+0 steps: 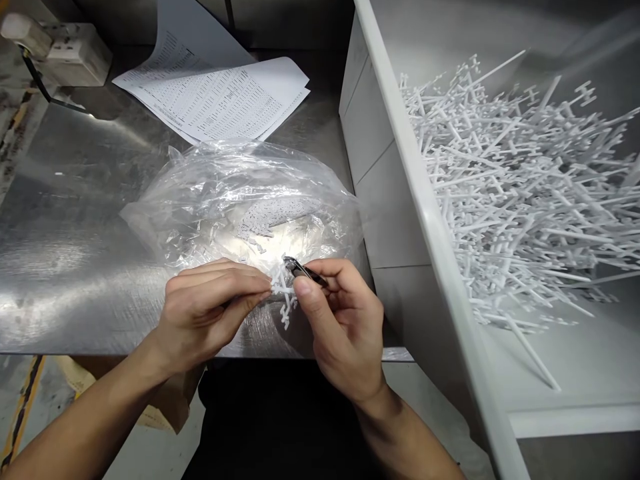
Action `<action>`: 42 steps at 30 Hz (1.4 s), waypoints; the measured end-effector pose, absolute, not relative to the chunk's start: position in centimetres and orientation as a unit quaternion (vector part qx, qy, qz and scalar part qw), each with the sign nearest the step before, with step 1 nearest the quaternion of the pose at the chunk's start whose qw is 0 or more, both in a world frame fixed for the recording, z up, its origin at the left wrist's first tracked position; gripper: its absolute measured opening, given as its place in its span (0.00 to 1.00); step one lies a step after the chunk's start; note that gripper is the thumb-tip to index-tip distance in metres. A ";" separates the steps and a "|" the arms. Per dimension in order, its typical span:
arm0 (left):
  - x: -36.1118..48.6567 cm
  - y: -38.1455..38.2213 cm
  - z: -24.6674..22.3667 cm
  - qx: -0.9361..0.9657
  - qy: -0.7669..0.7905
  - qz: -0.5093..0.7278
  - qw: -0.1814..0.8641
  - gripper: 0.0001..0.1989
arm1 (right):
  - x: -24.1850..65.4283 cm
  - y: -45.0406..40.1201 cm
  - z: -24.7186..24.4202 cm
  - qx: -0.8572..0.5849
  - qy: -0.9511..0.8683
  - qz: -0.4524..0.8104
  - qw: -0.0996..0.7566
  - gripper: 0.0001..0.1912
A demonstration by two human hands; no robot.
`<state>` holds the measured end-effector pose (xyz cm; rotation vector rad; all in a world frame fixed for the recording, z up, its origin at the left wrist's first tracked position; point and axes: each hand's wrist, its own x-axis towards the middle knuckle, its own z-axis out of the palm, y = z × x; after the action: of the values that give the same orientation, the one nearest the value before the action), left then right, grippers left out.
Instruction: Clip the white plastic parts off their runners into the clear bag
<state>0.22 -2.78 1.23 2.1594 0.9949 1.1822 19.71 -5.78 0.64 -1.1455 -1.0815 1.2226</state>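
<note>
My left hand (215, 303) pinches a small white branched plastic piece (284, 291) between thumb and fingers. Close beside it on the right, my right hand (343, 313) is closed on a small dark metal clipper (305, 269), whose jaws are at the top of the white piece. Beyond both hands lies a clear plastic bag (200, 193) on the metal table (70, 267). Many tiny light-coloured parts (273, 215) show in the middle of the bag.
Printed sheets (215, 97) lie behind the bag. A power socket block (80, 57) stands at the back left. To the right, a tall-walled grey bin (425, 200) holds a heap of white plastic branched sticks (525, 200).
</note>
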 end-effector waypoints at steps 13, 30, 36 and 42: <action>0.1 -2.9 1.4 0.754 0.455 0.388 0.274 0.02 | 19.3 -5.1 1.0 -0.503 -0.412 0.535 0.539 0.07; 0.2 -2.8 1.2 0.777 0.427 0.379 0.266 0.05 | 19.7 -5.4 1.4 -0.457 -0.415 0.581 0.530 0.07; 0.4 -2.7 1.3 0.779 0.419 0.387 0.261 0.06 | 19.6 -5.3 1.4 -0.472 -0.415 0.569 0.530 0.06; 0.4 -2.7 1.0 0.798 0.406 0.381 0.231 0.06 | 19.6 -5.5 1.1 -0.463 -0.437 0.566 0.524 0.07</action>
<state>0.42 -2.67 1.00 2.1940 1.1177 1.0478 19.59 -5.52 1.08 -1.1068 -1.0461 1.3541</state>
